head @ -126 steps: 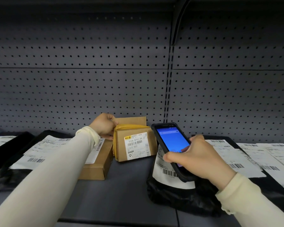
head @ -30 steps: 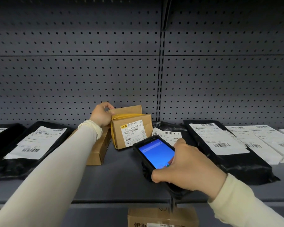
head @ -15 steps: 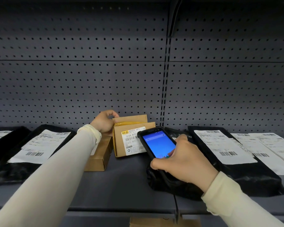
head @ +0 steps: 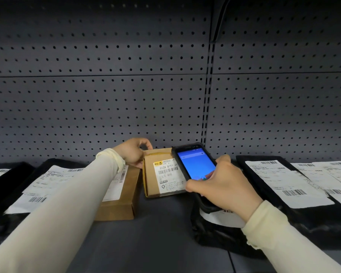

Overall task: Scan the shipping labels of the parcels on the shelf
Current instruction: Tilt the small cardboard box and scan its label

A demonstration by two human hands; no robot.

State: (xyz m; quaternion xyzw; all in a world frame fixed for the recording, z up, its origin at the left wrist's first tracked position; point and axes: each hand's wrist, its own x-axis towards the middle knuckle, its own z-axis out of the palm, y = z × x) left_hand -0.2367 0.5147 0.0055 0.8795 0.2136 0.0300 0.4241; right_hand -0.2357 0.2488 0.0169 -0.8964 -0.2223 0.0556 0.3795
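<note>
A small brown cardboard parcel (head: 151, 184) stands tilted up on the shelf, its white shipping label (head: 168, 176) facing me. My left hand (head: 132, 151) grips its top left edge. My right hand (head: 222, 184) holds a black handheld scanner (head: 195, 161) with a lit blue screen, just in front of the label's right side and covering part of it. Beside the parcel on the left lies a flat brown box (head: 124, 194), partly hidden by my left sleeve.
Black poly mailers with white labels lie along the grey shelf (head: 156, 233): one at left (head: 37, 186), one under my right wrist (head: 215, 231), more at right (head: 283, 180). A perforated grey back panel (head: 106, 105) rises behind everything.
My right hand has moved the scanner up and closer to the tilted parcel, so it now overlaps the label. My left hand has kept its grip on the parcel.
</note>
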